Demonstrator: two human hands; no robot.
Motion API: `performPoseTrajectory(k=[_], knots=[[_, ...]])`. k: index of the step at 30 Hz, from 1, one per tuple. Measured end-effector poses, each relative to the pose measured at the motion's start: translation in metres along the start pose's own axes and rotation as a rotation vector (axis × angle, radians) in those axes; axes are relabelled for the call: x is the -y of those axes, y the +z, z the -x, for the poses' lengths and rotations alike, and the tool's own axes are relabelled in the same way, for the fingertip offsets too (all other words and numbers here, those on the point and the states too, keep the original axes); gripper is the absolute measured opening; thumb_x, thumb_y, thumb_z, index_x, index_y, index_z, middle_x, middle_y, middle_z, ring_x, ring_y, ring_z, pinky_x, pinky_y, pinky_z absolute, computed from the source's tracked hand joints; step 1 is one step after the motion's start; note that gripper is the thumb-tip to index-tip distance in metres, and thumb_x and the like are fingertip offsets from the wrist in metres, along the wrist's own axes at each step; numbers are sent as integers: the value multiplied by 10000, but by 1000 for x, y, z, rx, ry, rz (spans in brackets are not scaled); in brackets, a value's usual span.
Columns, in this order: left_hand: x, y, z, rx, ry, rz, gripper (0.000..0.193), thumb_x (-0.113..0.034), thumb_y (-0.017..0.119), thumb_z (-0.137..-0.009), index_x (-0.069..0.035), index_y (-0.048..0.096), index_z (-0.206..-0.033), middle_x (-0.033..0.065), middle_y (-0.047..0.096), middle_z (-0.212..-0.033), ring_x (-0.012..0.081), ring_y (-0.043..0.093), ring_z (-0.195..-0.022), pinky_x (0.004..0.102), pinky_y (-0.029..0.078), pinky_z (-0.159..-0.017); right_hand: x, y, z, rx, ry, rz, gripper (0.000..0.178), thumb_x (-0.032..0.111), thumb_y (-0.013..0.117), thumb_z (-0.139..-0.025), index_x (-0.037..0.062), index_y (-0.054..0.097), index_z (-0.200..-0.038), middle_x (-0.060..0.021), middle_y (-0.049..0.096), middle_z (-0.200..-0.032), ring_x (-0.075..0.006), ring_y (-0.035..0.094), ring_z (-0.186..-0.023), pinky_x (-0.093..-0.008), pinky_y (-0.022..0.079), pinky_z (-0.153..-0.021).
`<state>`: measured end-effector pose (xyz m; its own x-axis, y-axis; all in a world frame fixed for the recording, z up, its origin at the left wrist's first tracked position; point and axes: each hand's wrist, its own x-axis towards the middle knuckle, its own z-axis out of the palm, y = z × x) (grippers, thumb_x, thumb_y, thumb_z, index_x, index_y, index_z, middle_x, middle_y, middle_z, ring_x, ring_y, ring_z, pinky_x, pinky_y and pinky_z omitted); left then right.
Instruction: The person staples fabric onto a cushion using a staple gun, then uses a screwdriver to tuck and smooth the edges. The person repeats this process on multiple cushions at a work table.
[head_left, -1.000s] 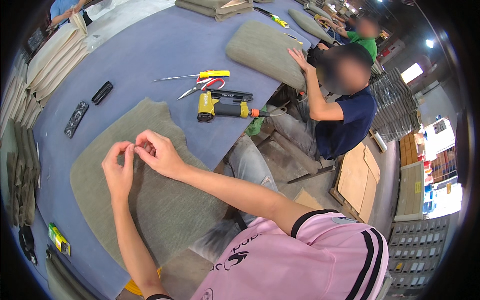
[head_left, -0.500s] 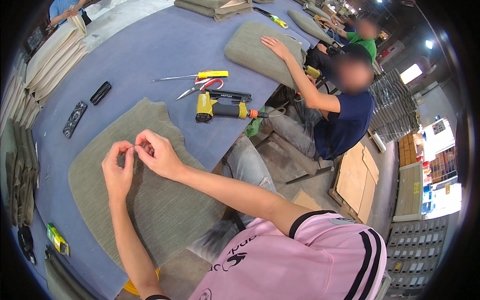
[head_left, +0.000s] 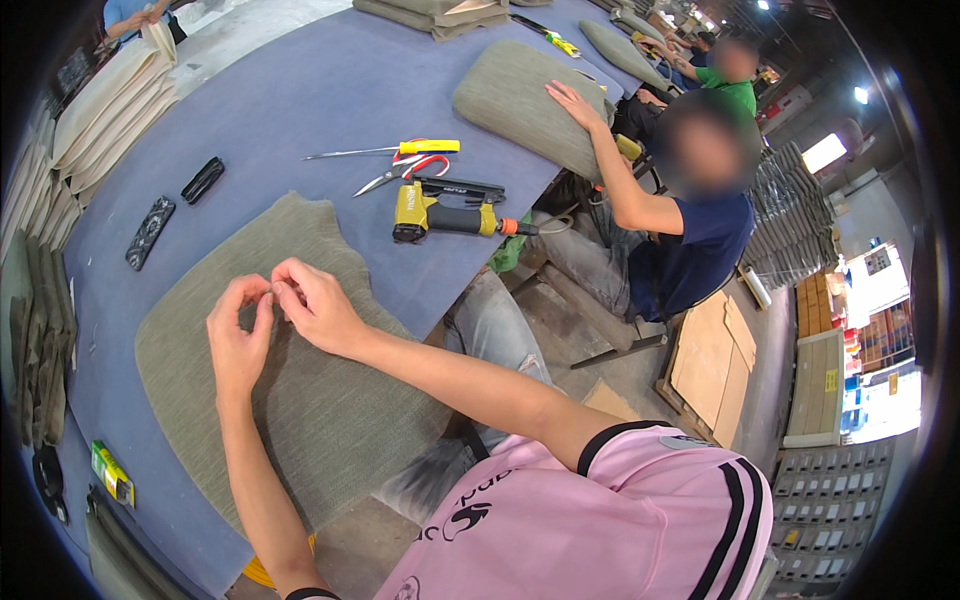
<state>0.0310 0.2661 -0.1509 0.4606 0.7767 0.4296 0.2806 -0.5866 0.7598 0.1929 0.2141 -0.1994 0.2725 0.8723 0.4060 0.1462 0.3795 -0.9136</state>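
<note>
- Lying at the far left of the blue felt-covered worktable (head_left: 300, 90), stacks of beige and olive fabric panels (head_left: 90, 110) sit within reach, with a black patterned phone (head_left: 150, 232) just beside them.
- The flat olive-green woven fabric piece (head_left: 300, 400) is spread on the table's near edge, its rough-cut outline notched at the top; it lies flat so both hands can work over it.
- The left hand (head_left: 238, 335) and right hand (head_left: 315, 305) meet above the fabric, fingertips pinched together on something too small to make out, likely a thread or staple.
- Right of them rest a yellow-handled screwdriver (head_left: 400, 149), red-handled scissors (head_left: 405, 170) and a yellow and black staple gun (head_left: 445, 212), parked clear of the fabric.
- Farther right, a seated person's hand (head_left: 572, 100) presses on a padded olive cushion (head_left: 525, 105).
</note>
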Motion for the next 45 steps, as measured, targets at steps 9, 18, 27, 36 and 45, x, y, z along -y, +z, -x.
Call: performPoseTrajectory(k=[9, 18, 27, 36, 45], knots=[[2, -3, -1, 11, 100, -62, 149, 20, 755, -993, 5, 738, -1140, 119, 768, -1009, 240, 728, -961, 380, 576, -935, -7, 0, 0, 9, -75, 62, 102, 82, 634, -1130, -6, 612, -1083, -70, 660, -883, -114, 589, -701, -344, 475, -626], [7, -1, 1, -74, 98, -205, 138, -19, 790, -948, -42, 737, -1073, 105, 773, -1005, 328, 725, -959, 451, 555, -908, 3, -4, -1, 54, 29, -18, 113, 108, 726, -1089, 25, 651, -1071, -34, 669, -842, -108, 608, -717, -322, 493, -649], [11, 2, 1, -52, 55, -154, 91, -16, 754, -989, 6, 732, -1074, 112, 768, -963, 250, 722, -935, 396, 569, -900, -1, -3, -1, 13, -32, 6, 107, 84, 735, -1078, 31, 643, -1089, -35, 666, -862, -114, 616, -727, -319, 510, -661], [15, -12, 1, -67, 47, -136, 103, -43, 746, -1013, 21, 742, -1094, 122, 780, -984, 248, 744, -961, 390, 574, -943, -5, 5, -4, 29, -19, -7, 103, 80, 734, -1089, 32, 646, -1109, 15, 657, -913, -67, 608, -798, -271, 522, -707], [87, -76, 10, -228, -270, -588, 230, -297, 747, -1063, -160, 795, -1242, 75, 761, -1372, 311, 656, -1375, 538, 418, -1218, 17, -169, 160, -48, 61, 173, 65, 22, 632, -1133, 17, 638, -1197, -86, 711, -1066, -172, 675, -885, -338, 569, -807]])
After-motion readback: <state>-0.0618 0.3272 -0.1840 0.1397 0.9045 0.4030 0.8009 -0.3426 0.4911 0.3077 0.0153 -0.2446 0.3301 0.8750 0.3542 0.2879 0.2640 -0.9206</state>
